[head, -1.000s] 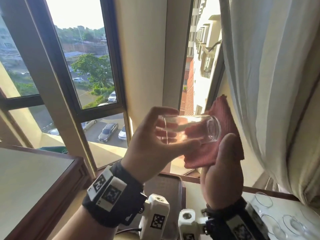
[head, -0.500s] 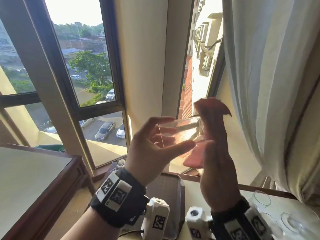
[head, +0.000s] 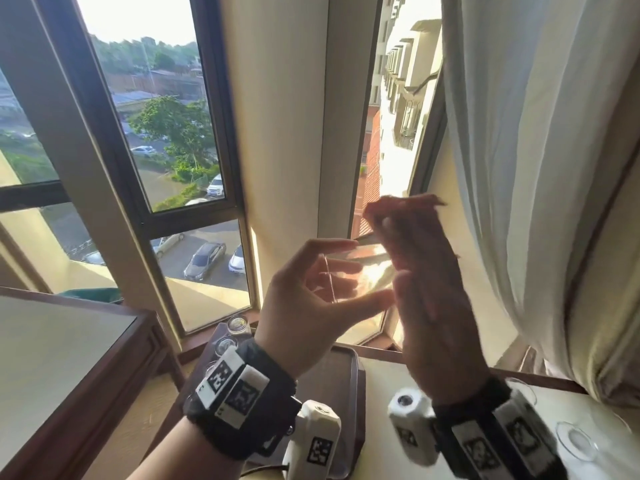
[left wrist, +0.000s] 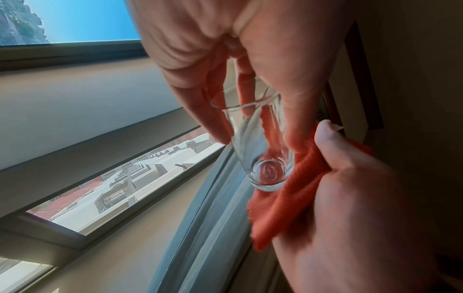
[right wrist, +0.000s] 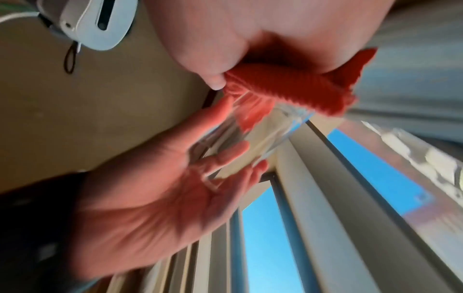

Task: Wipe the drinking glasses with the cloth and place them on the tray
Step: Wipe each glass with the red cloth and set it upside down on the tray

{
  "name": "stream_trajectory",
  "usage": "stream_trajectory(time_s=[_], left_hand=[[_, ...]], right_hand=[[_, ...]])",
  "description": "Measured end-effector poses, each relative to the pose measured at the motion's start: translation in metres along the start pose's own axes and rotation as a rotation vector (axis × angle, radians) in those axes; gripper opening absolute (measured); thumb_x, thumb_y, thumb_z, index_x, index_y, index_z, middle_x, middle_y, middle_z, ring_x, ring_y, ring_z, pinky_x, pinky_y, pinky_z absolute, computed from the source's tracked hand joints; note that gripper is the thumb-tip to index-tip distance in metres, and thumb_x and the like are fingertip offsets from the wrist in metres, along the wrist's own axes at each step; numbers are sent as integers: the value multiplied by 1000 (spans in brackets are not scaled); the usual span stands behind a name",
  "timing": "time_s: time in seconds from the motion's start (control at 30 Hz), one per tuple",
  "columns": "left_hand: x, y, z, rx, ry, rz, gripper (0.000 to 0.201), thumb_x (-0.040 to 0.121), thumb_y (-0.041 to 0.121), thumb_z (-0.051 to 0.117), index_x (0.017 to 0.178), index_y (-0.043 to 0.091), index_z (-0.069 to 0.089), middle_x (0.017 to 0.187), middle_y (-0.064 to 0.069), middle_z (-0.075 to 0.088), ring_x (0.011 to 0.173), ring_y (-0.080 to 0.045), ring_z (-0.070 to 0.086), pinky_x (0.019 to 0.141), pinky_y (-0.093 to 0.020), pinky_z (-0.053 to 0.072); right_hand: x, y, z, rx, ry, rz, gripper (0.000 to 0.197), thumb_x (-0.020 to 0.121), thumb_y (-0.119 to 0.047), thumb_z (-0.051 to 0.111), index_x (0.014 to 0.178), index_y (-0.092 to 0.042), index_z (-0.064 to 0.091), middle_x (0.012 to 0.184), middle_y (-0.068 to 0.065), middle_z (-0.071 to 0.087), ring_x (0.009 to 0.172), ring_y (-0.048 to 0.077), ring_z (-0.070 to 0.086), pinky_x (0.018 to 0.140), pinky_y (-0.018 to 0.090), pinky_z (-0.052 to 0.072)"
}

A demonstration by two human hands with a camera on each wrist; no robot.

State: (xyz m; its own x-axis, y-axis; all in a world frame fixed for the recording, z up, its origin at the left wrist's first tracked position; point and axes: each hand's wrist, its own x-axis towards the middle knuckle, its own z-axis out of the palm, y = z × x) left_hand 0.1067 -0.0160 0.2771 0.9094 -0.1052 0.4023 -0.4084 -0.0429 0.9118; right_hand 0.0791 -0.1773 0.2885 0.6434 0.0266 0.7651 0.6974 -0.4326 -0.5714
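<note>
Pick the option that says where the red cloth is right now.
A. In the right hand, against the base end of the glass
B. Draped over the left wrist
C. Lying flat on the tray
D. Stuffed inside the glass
A: in the left wrist view the right hand grips the red cloth against the base end of the glass, which the left hand holds near its rim.

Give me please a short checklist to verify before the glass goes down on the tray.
1. Left hand holds the glass firmly: ok, fingers and thumb curl round it.
2. Right hand keeps the cloth: ok.
3. Cloth touches the base of the glass: ok.
4. Glass wiped clean all round: cannot tell.
5. Free space on the tray: cannot tell, the arms hide most of it.
</note>
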Motion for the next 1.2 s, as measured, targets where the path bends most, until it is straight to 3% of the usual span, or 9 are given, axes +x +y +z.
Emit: stream_trajectory(time_s=[0.13, 0.23, 0.33, 0.57, 0.7, 0.83, 0.97, 1.07, 1.2], left_hand=[[-4, 2, 0, -66, -55, 60, 70, 60, 41, 98, 123, 28, 68, 111, 1, 79, 96, -25, 78, 83, -40, 66], [2, 3, 6, -176, 7, 25, 71, 64, 32, 100, 122, 18, 61, 111, -7, 80, 95, -26, 80, 80, -38, 66], [11, 11, 12, -166, 48, -90, 71, 63, 41, 90, 120, 17, 53, 105, -6, 81, 89, -20, 81, 71, -30, 64], [20, 15, 11, 88, -210, -149, 58, 77, 69, 82, 109, 21, 76, 103, 3, 79, 98, -12, 75, 88, -34, 61], [29, 22, 8, -298, -148, -324, 47, 84, 53, 73, 108, 13, 80, 113, -11, 79, 108, -24, 76, 105, -45, 56], [30, 26, 9, -622, -131, -382, 57, 86, 55, 71, 117, 7, 79, 128, -20, 73, 116, -29, 74, 108, -45, 54], [29, 27, 12, -541, -135, -285, 46, 93, 38, 74, 123, 3, 72, 123, -25, 73, 114, -36, 73, 106, -49, 56], [25, 29, 13, -446, -221, -224, 23, 90, 15, 81, 110, 11, 70, 105, -17, 78, 94, -32, 77, 90, -43, 64], [28, 33, 5, -475, -218, -222, 19, 89, 23, 76, 106, 12, 75, 107, -20, 75, 92, -30, 75, 88, -40, 62]], right_hand=[[18, 2, -25, 315, 130, 402, 57, 92, -69, 44, 111, -25, 74, 101, 11, 77, 91, 52, 68, 73, 59, 59], [1, 1, -13, 699, 204, 666, 51, 92, -60, 48, 114, -20, 71, 104, 18, 76, 97, 46, 71, 87, 64, 56], [-14, 4, 11, 739, 63, 641, 65, 90, -70, 49, 133, -22, 60, 118, 18, 73, 111, 37, 70, 97, 60, 53], [-12, 9, 10, 259, 128, 267, 64, 93, -74, 37, 139, -30, 49, 98, -7, 68, 71, 40, 63, 48, 37, 58], [-14, 16, 14, 163, -9, 96, 52, 106, -29, 32, 156, -14, 35, 162, 3, 37, 150, 32, 32, 122, 51, 28], [-31, 24, 25, -295, -12, -61, 59, 98, -6, 49, 155, -4, 34, 168, 11, 19, 155, 37, 12, 127, 54, 9], [-25, 22, 26, -341, -38, -90, 42, 102, -21, 51, 144, -16, 50, 152, 4, 51, 143, 35, 43, 115, 64, 32], [-9, 5, 18, -253, -63, -22, 31, 105, -49, 37, 123, -32, 56, 101, -26, 64, 98, 6, 67, 83, 37, 55], [-2, -5, 15, -154, -177, 11, 32, 103, -48, 44, 123, -24, 52, 80, -38, 54, 75, -12, 60, 68, 4, 43]])
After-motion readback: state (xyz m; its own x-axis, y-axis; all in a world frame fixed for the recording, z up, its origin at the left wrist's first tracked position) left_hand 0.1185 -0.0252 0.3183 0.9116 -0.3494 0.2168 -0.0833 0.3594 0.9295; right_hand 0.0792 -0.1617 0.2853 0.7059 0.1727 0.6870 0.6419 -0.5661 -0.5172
